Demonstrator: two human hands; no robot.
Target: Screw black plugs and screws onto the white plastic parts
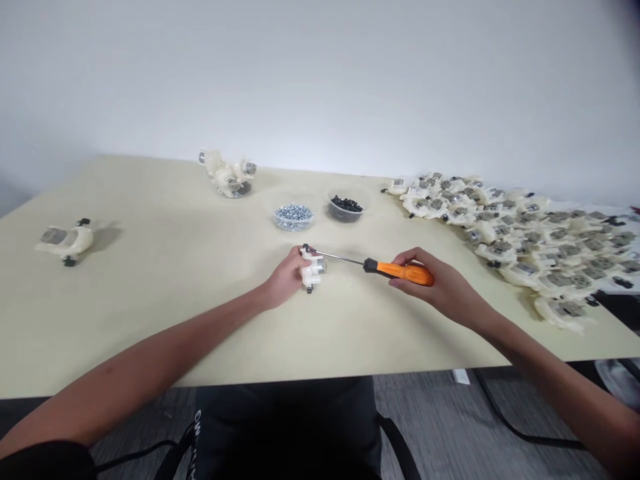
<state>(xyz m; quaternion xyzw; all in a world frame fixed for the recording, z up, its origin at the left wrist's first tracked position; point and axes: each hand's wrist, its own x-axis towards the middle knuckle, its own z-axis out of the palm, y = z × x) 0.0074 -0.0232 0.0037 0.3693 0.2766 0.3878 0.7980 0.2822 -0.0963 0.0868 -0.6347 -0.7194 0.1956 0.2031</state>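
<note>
Near the middle of the table, my left hand (285, 281) is closed around a white plastic motor assembly (311, 272) with a silver motor and black end pieces. My right hand (435, 283) grips a screwdriver (400, 271) by its orange and black handle. The screwdriver's shaft points left, and its tip meets the black piece at the top of the assembly. Whether a screw sits under the tip is too small to tell. Just beyond my hands stand a clear bowl of silver screws (293, 217) and a clear bowl of small black parts (346, 205).
A large pile of similar motor assemblies (525, 233) covers the table's right side. Several more rest on a clear bowl (235, 190) at the back left, and a single assembly (69, 241) lies at far left. A white wall (310, 80) stands behind the table.
</note>
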